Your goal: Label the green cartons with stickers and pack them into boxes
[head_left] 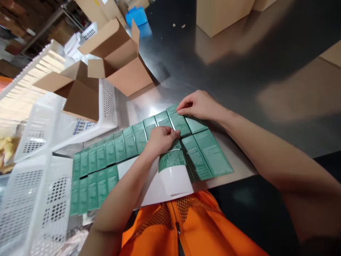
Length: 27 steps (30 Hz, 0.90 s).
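Green flat boxes (139, 137) with pale print lie in two rows across the metal table. My right hand (198, 105) is closed in a pinch at the far end of one green box (179, 122) in the upper row. At that box's near end, my left hand (163, 139) also has its thumb and finger pinched together. Whatever is between the fingertips of either hand is too small to make out. Under my left forearm, a white sheet (151, 181) lies over part of the lower row. A curled white strip with a green printed band (173, 160) rests on it.
White perforated baskets (108, 103) stand at the left. Two open cardboard boxes (130, 73) are behind them, one sitting in a basket. A blue plastic object (136, 16) lies at the back. A closed carton (223, 16) stands at the far right.
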Available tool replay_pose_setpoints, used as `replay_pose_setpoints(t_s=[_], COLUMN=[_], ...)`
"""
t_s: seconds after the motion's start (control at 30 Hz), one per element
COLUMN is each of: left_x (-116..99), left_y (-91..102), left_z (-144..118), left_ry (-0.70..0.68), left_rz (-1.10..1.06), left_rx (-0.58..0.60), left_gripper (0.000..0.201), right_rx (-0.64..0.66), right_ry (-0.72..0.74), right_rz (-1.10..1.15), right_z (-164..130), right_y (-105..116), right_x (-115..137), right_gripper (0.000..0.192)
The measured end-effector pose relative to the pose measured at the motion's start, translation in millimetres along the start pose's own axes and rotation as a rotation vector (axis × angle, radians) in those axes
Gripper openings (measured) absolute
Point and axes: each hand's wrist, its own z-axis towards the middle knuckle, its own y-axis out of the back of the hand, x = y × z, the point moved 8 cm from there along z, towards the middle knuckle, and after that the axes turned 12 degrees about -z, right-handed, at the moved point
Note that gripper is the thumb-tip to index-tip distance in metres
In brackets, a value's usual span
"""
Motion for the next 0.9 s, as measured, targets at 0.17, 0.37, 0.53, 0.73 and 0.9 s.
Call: replay_pose_setpoints(t_s=[0.17,0.37,0.53,0.73,0.9], left_x=[-1,-2,-6,-19,-21], left_y=[1.6,2.9,1.7,-1.0,11.1], left_z=[2,4,5,14,3], left_ry=[0.031,0.039,0.058,0.033,-0.056], left_rz=[0.073,0.109,0.215,0.403,0.492], left_rx=[-0.014,-0.014,0.008,0.051,0.005], left_gripper=[0.032,0.03,0.027,0.027,0.033], right_rx=[-0.021,-0.047,-0.058,-0.2,-0.358], right_ry=[0.002,0.021,0.013,0.108,0.097], right_rz=[-0.06,-0.08,-0.125,-0.217,-0.188], right_z=[-2,-4,-5,-10,-11], right_y=[0,0,-3,-6,1], right_x=[1,6,8,12,-1], right_gripper=[0.012,0.011,0.012,0.018,0.055])
